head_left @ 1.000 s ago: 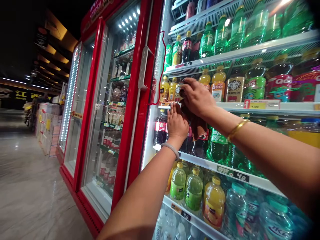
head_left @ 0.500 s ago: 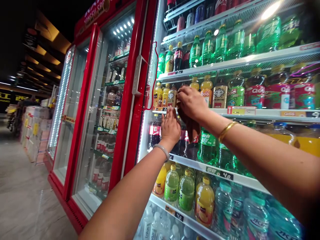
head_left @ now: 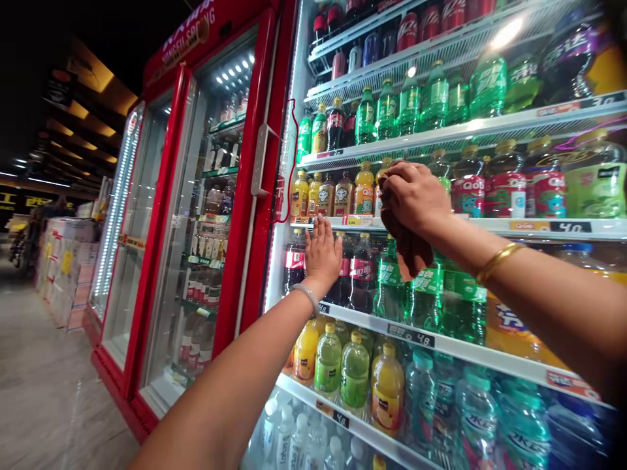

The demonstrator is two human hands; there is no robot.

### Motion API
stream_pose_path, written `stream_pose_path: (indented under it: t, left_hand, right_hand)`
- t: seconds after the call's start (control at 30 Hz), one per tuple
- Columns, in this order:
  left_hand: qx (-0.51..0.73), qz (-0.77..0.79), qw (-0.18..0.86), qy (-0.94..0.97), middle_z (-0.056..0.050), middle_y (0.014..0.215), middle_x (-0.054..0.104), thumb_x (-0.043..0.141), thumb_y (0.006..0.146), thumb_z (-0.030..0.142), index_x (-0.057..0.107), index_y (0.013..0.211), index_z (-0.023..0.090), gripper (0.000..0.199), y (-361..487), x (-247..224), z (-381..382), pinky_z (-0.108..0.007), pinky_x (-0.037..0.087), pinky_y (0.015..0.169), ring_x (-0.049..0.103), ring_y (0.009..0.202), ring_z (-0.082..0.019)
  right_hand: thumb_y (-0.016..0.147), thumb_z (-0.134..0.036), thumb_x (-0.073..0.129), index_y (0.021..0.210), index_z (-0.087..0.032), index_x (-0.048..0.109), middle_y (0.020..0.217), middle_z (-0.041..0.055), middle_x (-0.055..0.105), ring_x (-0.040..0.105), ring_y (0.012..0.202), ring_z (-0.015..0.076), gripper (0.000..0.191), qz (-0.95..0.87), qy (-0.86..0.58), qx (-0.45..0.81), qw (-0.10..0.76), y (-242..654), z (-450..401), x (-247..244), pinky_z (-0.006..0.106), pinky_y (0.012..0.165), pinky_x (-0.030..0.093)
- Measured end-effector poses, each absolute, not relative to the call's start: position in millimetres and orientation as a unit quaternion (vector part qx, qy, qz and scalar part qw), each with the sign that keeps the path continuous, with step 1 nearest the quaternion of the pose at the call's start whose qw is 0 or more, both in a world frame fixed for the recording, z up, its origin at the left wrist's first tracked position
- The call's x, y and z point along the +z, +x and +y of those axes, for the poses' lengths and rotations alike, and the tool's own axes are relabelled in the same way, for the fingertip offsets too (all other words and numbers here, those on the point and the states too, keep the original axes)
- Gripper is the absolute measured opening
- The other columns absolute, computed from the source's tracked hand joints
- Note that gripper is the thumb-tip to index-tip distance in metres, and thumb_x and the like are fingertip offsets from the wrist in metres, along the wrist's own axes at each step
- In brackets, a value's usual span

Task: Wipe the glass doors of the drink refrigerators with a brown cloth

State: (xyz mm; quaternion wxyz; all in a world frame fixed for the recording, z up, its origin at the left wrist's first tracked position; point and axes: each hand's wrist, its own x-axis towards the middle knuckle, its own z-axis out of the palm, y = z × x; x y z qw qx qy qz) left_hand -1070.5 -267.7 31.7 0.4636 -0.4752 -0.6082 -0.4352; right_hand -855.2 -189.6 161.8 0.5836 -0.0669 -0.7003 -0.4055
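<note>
My left hand (head_left: 322, 251) lies flat with fingers stretched upward, apparently against the glass door of a drinks fridge (head_left: 281, 39). It is in front of dark cola bottles (head_left: 361, 269). My right hand (head_left: 409, 192), a gold bangle at its wrist, grips a bunched brown cloth (head_left: 414, 251) against the same glass. The cloth hangs below the fingers, in front of green soda bottles (head_left: 390, 277). Behind that hand is a shelf row with orange juice bottles (head_left: 364, 186) and red-labelled Qoo bottles (head_left: 470, 186), some of them hidden by the hand.
A white door handle (head_left: 264, 160) is on the red frame to the left. Further left stands another red glass-door fridge (head_left: 161, 261). Stacked boxes (head_left: 63, 261) line the far aisle on a grey floor (head_left: 53, 391). Lower shelves hold green drink bottles (head_left: 328, 362) and water bottles (head_left: 477, 411).
My right hand has moved right across the glass with the brown cloth, away from my left hand. My left hand stays flat and nearly in place. The view has shifted slightly.
</note>
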Motion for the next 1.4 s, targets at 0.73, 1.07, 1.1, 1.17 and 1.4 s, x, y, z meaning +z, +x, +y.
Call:
stream_pose_path:
  t: [0.73, 1.07, 1.1, 1.17, 1.4]
  left_hand:
    - [-0.502, -0.467, 0.492, -0.536, -0.009, 0.173, 0.037, 0.034, 0.103, 0.027, 0.038, 0.163, 0.016, 0.061, -961.4, 131.5, -204.3, -0.049, 0.015, 0.138, 0.026, 0.165, -0.024]
    - [-0.501, -0.468, 0.495, -0.534, -0.006, 0.175, 0.035, 0.041, 0.1, 0.027, 0.038, 0.163, 0.021, 0.064, -961.1, 132.2, -200.1, -0.047, 0.01, 0.138, 0.022, 0.166, -0.023]
    - [-0.501, -0.468, 0.495, -0.535, -0.006, 0.175, 0.035, 0.041, 0.1, 0.027, 0.038, 0.163, 0.022, 0.063, -961.4, 132.5, -200.3, -0.046, 0.01, 0.138, 0.022, 0.166, -0.022]
    - [-0.501, -0.47, 0.495, -0.532, -0.007, 0.175, 0.034, 0.04, 0.1, 0.027, 0.039, 0.163, 0.02, 0.063, -961.7, 132.3, -201.6, -0.045, 0.011, 0.138, 0.023, 0.165, -0.022]
    - [-0.475, -0.459, 0.51, -0.551, -0.005, 0.175, 0.035, 0.04, 0.1, 0.027, 0.037, 0.164, 0.021, 0.065, -958.9, 128.8, -207.7, -0.047, 0.011, 0.138, 0.022, 0.166, -0.022]
  right_hand:
    - [0.098, -0.023, 0.049, 0.11, -0.023, 0.072, 0.134, 0.0106, 0.069, 0.058, 0.123, 0.0309, 0.026, -0.716, 0.001, -0.464, 0.521, -795.5, -175.1, 156.2, 0.051, 0.102, 0.053]
    - [0.099, -0.026, 0.053, 0.105, -0.018, 0.073, 0.135, 0.0183, 0.066, 0.055, 0.123, 0.0367, 0.022, -0.67, -0.159, -0.373, 0.622, -775.8, -176.3, 185.2, 0.055, 0.098, 0.05]
    - [0.098, -0.024, 0.054, 0.105, -0.018, 0.073, 0.134, 0.0176, 0.066, 0.055, 0.124, 0.037, 0.021, -0.683, -0.151, -0.37, 0.611, -782.8, -179.4, 180.6, 0.055, 0.099, 0.05]
    - [0.096, -0.022, 0.054, 0.107, -0.019, 0.073, 0.134, 0.0146, 0.067, 0.055, 0.127, 0.0371, 0.022, -0.719, -0.102, -0.381, 0.573, -787.4, -181.2, 167.7, 0.056, 0.101, 0.05]
    - [0.095, -0.024, 0.053, 0.101, -0.025, 0.071, 0.133, 0.0094, 0.068, 0.058, 0.122, 0.0323, 0.019, -0.739, -0.034, -0.443, 0.506, -734.7, -161.3, 155.1, 0.054, 0.106, 0.051]
